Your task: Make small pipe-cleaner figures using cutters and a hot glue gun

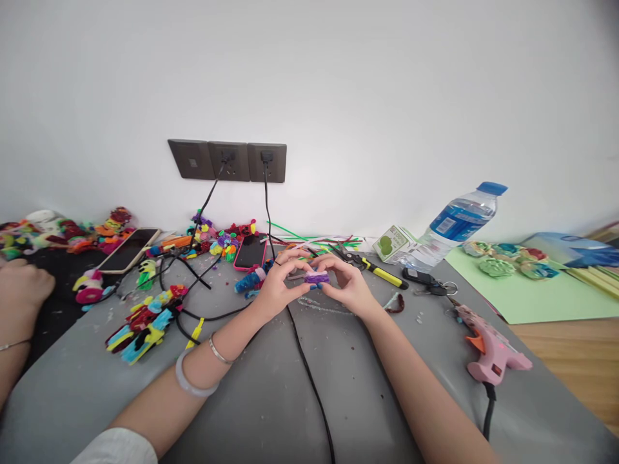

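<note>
Over the middle of the grey table, a small purple and pale pink piece of fuzzy pipe cleaner (317,277) is pinched between my two hands. My left hand (280,283) grips its left side with thumb and fingers. On the other side, my right hand (345,283) closes on it the same way, the thumbs nearly meeting below. Fingers partly cover the piece, so its full shape is hidden. Just left of my left hand lies a blue fuzzy pipe cleaner roll (248,281). Yellow-and-black handled pliers (382,272) rest right of my right hand.
A pink glue gun (498,354), car key (420,277) and tilted water bottle (457,225) are at right. Colourful pipe cleaner figures (145,322), phones (250,251) and black cables (309,377) spread left and centre. Another person's hand (24,287) is at far left.
</note>
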Available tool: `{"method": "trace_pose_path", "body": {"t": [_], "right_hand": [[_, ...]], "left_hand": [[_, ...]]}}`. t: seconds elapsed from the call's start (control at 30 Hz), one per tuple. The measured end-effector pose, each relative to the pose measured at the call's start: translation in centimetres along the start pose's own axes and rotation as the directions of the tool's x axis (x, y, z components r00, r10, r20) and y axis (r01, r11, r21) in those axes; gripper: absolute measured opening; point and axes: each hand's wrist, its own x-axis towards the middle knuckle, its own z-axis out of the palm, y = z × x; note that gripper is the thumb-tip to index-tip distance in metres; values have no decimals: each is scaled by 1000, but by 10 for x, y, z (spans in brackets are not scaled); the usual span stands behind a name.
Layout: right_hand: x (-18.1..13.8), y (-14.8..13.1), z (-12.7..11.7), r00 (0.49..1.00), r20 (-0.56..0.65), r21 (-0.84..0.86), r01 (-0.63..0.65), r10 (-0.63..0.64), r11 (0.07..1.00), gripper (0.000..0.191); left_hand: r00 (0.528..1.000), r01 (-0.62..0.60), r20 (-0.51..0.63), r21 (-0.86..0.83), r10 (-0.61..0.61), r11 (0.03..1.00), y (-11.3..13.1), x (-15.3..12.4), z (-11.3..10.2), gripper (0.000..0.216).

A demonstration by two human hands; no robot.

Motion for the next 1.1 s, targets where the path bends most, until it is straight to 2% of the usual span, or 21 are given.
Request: {"method": "trace_pose_path", "body": {"t": [0.4,0.7,1.1], "right_hand": [[-1,-1,0,1000,-11,16,22,-22,1000,13],[-2,1,0,1000,-2,17,31,-31,999,11],[1,-2,3,985,-74,-156,142,-154,978,11]], "left_hand": [[998,-56,10,93,56,994,-4,-1,-2,13],[989,-145,5,177,147,973,-9,-2,-2,11],[990,-132,-31,134,138,982,-8,0,-1,18]]}}
